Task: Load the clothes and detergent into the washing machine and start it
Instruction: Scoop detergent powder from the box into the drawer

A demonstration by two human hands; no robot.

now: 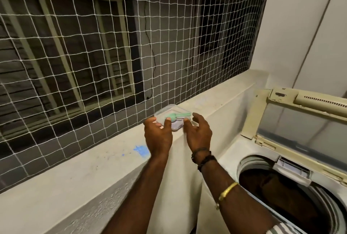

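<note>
A clear plastic detergent box (pixel 170 110) with a green scoop (pixel 177 116) lying on its lid stands on the white ledge (pixel 105 160). My left hand (pixel 157 136) and my right hand (pixel 199 132) hover on either side of the box, fingers loosely spread, just at its near edges. Neither hand plainly grips it. At the lower right is the top-loading washing machine (pixel 231 151), its lid (pixel 300 121) raised. Dark clothes (pixel 277 194) lie inside the drum.
A white rope net (pixel 112 46) spans the opening above the ledge. A blue powder smear (pixel 140 150) marks the ledge near my left wrist. A white wall (pixel 300 36) rises behind the machine.
</note>
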